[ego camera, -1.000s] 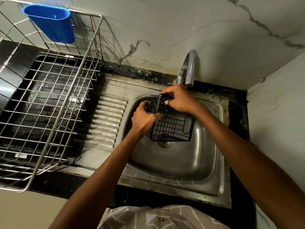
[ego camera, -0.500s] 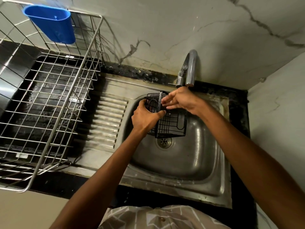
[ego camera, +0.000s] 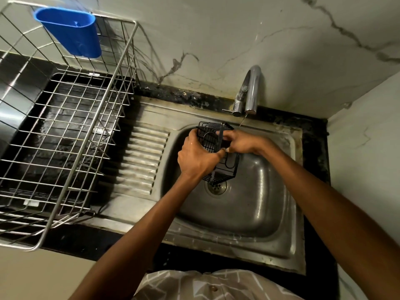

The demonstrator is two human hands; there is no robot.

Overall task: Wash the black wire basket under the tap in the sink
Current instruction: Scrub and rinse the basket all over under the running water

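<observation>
The black wire basket (ego camera: 211,137) hangs tilted on edge above the steel sink (ego camera: 255,204), its lower corner over the drain (ego camera: 217,187). My left hand (ego camera: 195,156) grips its left side from below. My right hand (ego camera: 240,142) holds the right side, fingers curled over the wires and partly hiding them. The chrome tap (ego camera: 251,92) stands just behind the basket, and a thin trickle of water falls from its spout past the basket's back right corner.
A large steel wire dish rack (ego camera: 71,135) sits on the black counter to the left, with a blue plastic holder (ego camera: 71,31) hung on its back rail. The ribbed drainboard (ego camera: 142,156) lies between rack and basin. Marble walls close in behind and at right.
The basket has turned more onto its edge and shifted slightly left. My right hand slid from the top rim down onto the basket's right side. My left hand keeps its grip.
</observation>
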